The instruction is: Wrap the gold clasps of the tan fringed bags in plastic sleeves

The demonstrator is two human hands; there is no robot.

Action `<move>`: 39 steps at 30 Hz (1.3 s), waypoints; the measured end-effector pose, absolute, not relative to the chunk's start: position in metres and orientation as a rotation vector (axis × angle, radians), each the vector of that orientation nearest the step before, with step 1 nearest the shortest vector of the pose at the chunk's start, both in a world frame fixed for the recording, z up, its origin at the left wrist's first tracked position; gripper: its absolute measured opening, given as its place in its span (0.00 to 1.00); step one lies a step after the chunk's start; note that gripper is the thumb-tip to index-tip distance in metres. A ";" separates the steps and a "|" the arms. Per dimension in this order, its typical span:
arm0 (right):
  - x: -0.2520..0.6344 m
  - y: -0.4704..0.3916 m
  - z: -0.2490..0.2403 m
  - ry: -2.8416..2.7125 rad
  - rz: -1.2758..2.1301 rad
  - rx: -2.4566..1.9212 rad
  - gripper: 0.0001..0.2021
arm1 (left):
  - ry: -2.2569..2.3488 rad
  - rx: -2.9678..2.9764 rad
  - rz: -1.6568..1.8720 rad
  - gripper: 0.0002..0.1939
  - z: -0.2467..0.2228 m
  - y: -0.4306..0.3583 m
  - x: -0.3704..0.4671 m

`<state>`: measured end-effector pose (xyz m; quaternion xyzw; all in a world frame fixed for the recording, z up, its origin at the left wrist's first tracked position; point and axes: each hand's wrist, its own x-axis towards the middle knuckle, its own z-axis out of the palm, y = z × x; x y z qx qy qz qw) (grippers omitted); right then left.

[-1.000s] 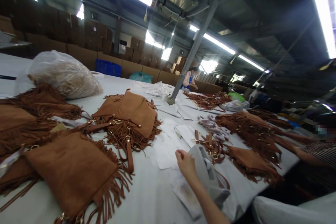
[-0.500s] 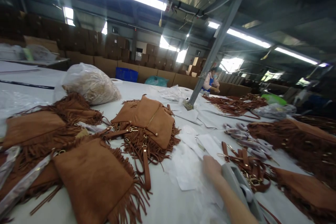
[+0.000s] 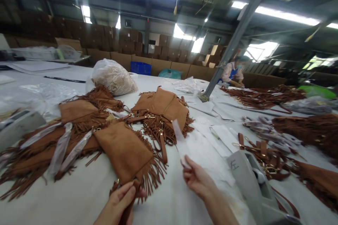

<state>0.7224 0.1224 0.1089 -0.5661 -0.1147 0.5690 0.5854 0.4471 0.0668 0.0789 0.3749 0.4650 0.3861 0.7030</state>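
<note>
My left hand (image 3: 117,200) is closed around a brown leather strap (image 3: 127,211) at the near edge of a tan fringed bag (image 3: 124,149). A brass-coloured clip (image 3: 116,182) shows at the bag's corner beside my fingers. My right hand (image 3: 196,180) pinches a thin translucent strip (image 3: 179,132), which points up and away over the white table (image 3: 171,197). To the right of that hand stands a grey tape dispenser (image 3: 245,179). Behind the near bag lies another fringed bag (image 3: 169,107), its strap and brass clips toward me.
More fringed bags with wrapped straps (image 3: 62,151) lie at left, near a second grey dispenser (image 3: 22,126). Loose straps (image 3: 266,156) are heaped at right. A metal post (image 3: 237,35) rises from the table. A person (image 3: 232,72) works beyond it.
My left hand has come into view, holding the strap. My right hand has moved left from beside the dispenser and now holds a strip. The view has shifted left.
</note>
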 end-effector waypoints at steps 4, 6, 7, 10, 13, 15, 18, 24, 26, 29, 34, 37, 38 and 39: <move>0.628 0.063 0.079 -0.303 1.715 -1.221 0.15 | 0.898 0.757 0.755 0.26 0.091 0.071 0.444; 0.607 0.045 0.078 -0.388 1.784 -1.199 0.17 | 0.838 0.786 0.717 0.24 0.095 0.073 0.440; 0.602 0.039 0.079 -0.442 1.780 -1.209 0.18 | 0.816 0.811 0.699 0.24 0.096 0.073 0.439; 0.599 0.028 0.088 -0.648 1.745 -1.250 0.19 | 0.819 0.934 0.646 0.25 0.096 0.072 0.437; 0.603 0.021 0.097 -0.860 1.809 -1.271 0.21 | 0.852 1.019 0.640 0.26 0.094 0.067 0.440; 0.604 0.018 0.101 -0.925 1.843 -1.278 0.21 | 0.842 1.040 0.647 0.25 0.092 0.064 0.443; 0.601 0.015 0.102 -0.880 1.838 -1.284 0.21 | 0.840 1.077 0.682 0.25 0.092 0.062 0.444; 0.596 0.016 0.101 -0.424 1.682 -1.284 0.20 | 0.901 1.193 0.825 0.25 0.095 0.057 0.431; 0.596 0.017 0.100 -0.363 1.635 -1.238 0.18 | 0.925 1.270 0.818 0.24 0.095 0.052 0.428; 0.597 0.020 0.097 -0.349 1.557 -1.213 0.17 | 0.978 1.368 0.804 0.23 0.093 0.044 0.426; 0.595 0.024 0.094 -0.307 1.507 -1.182 0.15 | 1.040 1.470 0.839 0.22 0.095 0.035 0.429; 0.593 0.024 0.095 -0.267 1.534 -1.178 0.16 | 1.060 1.487 0.843 0.21 0.097 0.036 0.430; 0.593 0.024 0.095 -0.271 1.539 -1.181 0.16 | 1.067 1.487 0.841 0.21 0.098 0.036 0.430; 0.593 0.024 0.096 -0.280 1.543 -1.182 0.16 | 1.070 1.484 0.838 0.21 0.098 0.037 0.430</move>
